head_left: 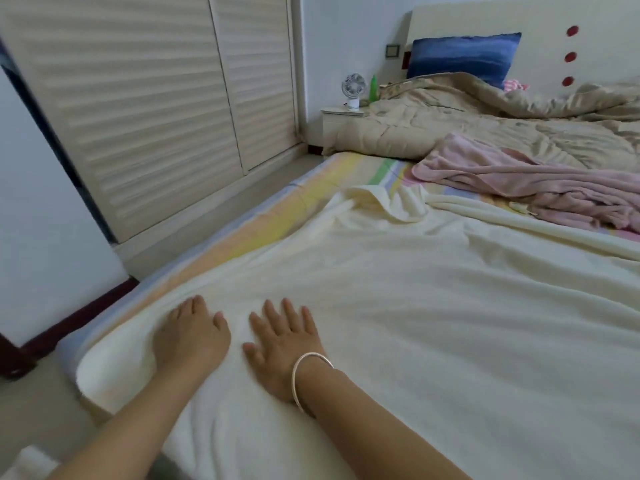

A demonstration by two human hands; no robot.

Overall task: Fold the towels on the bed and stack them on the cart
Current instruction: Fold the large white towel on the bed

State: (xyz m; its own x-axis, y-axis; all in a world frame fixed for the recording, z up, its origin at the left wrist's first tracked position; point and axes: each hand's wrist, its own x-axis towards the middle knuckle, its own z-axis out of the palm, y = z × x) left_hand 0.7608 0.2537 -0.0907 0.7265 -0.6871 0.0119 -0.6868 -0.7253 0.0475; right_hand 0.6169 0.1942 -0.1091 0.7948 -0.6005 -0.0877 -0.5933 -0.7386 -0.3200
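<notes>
Pressing palm-down with left hand (192, 336) and right hand (282, 344), fingers flat and gripping nothing, on the near end of the cream towel (381, 306) spread over the bed (277, 216), probably to smooth it for folding. Leaving the pink towel (519, 174) crumpled beyond. Seeing no cart.

Pale cream louvred wardrobe doors (145, 109) fill the left side and run on to a plain white wall (332, 36) at the far corner. A dark red skirting board (79, 317) edges the grey-beige floor (38, 403) beside the wide, pastel-striped bed (277, 216). A cream headboard (485, 19) bears three red dots. Next to it stands a small white nightstand (341, 123) carrying a white desk fan (354, 86) and what looks like a green bottle (373, 88). The light is soft, cool and even.
</notes>
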